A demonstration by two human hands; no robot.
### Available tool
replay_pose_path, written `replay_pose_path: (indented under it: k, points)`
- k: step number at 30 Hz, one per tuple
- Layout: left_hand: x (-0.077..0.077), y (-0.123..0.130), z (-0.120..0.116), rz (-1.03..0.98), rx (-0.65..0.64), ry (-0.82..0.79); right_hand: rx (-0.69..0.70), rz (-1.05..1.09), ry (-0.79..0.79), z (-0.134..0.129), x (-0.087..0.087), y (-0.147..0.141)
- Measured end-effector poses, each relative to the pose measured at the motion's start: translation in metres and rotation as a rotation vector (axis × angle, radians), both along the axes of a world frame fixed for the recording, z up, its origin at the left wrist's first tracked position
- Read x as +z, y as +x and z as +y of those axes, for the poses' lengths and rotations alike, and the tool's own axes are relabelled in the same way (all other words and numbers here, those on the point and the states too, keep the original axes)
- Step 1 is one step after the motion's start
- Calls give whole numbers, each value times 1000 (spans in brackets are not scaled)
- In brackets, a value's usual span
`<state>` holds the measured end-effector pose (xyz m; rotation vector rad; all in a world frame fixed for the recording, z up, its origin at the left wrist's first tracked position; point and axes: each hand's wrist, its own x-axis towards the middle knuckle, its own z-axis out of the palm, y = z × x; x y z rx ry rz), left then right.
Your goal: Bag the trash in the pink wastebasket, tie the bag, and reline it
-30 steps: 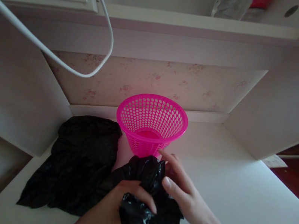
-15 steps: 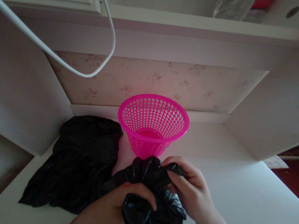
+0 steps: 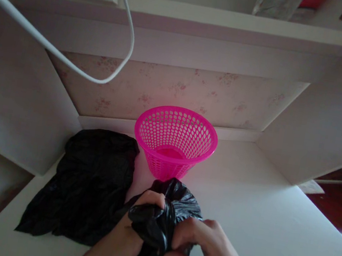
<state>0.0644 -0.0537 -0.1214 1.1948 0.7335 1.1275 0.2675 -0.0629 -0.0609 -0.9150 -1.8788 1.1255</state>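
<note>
A black plastic bag is bunched up in front of me at the lower middle. My left hand is closed around its gathered part, with a fold of plastic sticking out over the thumb. On the right side of the bunch, my right hand pinches the plastic between thumb and fingers. Just behind the bag stands a pink perforated basket, upright, its pink bottom showing inside. To the left lies another spread of crumpled black plastic; whether it joins the held bag is hidden behind my left hand.
The white tabletop sits between side panels, with flowered wallpaper at the back. A white cable loops down at upper left. Overhead is a shelf edge with a plastic-wrapped item on it.
My right hand has moved down and toward me, from the bag's far edge to its near right side. The bag is gathered more tightly, and my left hand has risen slightly.
</note>
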Motion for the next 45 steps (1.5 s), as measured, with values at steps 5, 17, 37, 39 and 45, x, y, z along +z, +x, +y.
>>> replay_pose_path:
  k: [5, 17, 37, 39, 45]
  points:
    - [23, -2, -4, 309, -11, 489, -127, -102, 164, 2, -18, -9]
    - [27, 13, -23, 919, 521, 1097, -374, -216, 955, 26, -25, -7]
    - [33, 11, -16, 802, 454, 1284, 198, 591, -725, 30, -34, 24]
    - [36, 10, -18, 846, 362, 1230, 163, 467, -735, 38, -29, 21]
    - [42, 9, -19, 878, 242, 1174, 212, 338, -452, 56, -19, 15]
